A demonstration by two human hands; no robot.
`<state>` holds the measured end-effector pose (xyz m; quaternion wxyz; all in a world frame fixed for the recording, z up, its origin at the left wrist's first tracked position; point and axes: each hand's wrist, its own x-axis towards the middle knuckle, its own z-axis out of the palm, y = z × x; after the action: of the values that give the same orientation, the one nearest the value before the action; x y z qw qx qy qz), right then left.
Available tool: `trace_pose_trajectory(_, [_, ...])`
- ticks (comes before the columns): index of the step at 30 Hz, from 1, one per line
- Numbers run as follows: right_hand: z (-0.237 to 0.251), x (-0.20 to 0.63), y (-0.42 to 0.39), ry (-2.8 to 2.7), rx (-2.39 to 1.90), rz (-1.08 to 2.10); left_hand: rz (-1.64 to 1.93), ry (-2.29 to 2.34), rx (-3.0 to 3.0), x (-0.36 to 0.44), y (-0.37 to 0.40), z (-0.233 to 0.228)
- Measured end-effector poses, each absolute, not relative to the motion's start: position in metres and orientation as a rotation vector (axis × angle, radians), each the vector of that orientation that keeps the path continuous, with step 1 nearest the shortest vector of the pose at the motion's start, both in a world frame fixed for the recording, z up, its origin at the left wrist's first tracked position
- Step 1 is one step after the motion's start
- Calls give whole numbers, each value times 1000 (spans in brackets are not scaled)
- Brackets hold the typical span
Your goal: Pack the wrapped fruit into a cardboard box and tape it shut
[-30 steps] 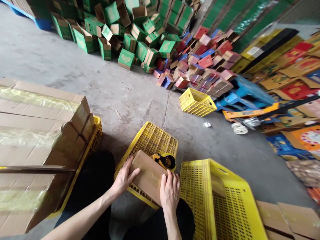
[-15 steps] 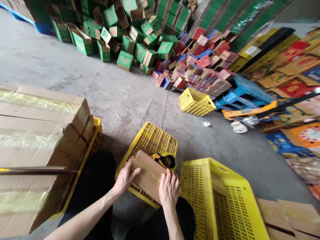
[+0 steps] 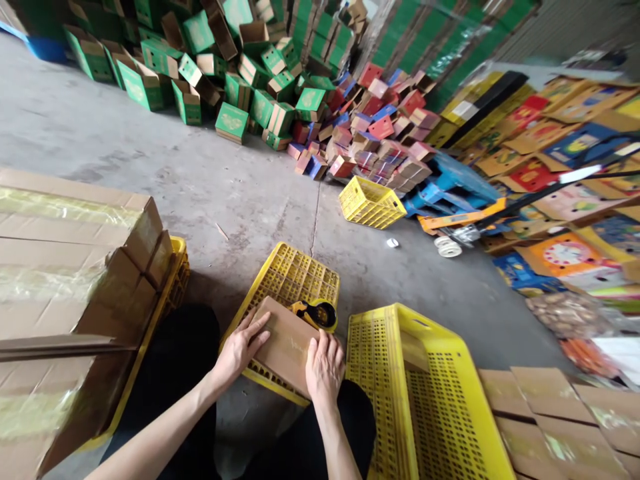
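Observation:
A small closed cardboard box (image 3: 287, 340) lies on an upturned yellow plastic crate (image 3: 300, 270) between my knees. My left hand (image 3: 243, 348) is at the box's left end, fingers stretched along its edge and top. Gripping the right end is my right hand (image 3: 325, 367), its fingers bent over the far edge. Just beyond the box, a yellow-and-black tape dispenser (image 3: 317, 313) rests on the crate. The undersides of both hands are hidden.
Taped cartons (image 3: 65, 267) fill a yellow crate at my left. A tipped yellow crate (image 3: 440, 393) stands at my right, beside flat-topped boxes (image 3: 550, 400). Ahead are a small yellow crate (image 3: 373, 203), an orange pallet jack (image 3: 463, 217) and heaped green boxes (image 3: 233, 123).
The view has turned to the right, bringing more boxes in at that side. My left fingers have shifted slightly on the box; my right hand keeps its place on it.

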<state>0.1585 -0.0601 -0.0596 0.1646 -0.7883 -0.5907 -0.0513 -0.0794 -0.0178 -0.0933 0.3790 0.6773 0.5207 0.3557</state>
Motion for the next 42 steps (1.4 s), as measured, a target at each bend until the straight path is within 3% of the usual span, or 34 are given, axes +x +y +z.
trace_pose_trajectory(10, [-57, 157, -63, -1657, -2222, -141, 922, 1341, 1744, -77, -19, -103])
trace_pose_trajectory(15, [-51, 154, -66, -1768, -2273, -283, 1037, 1474, 2156, -76, -19, -83])
trace_pose_trajectory(23, [-49, 153, -69, -1804, -2331, -299, 741, 926, 2800, -44, -36, -68])
trace_pose_trajectory(29, [-52, 154, -71, -1789, -2332, -230, 671, 939, 2885, -37, -38, -82])
trace_pose_trajectory(33, [-48, 166, -66, -1790, -2308, -69, 635, 968, 2898, -34, -37, -86])
trace_pose_trajectory(42, [-24, 234, 15, -1836, -2421, 653, 644, 971, 2900, -34, -37, -89])
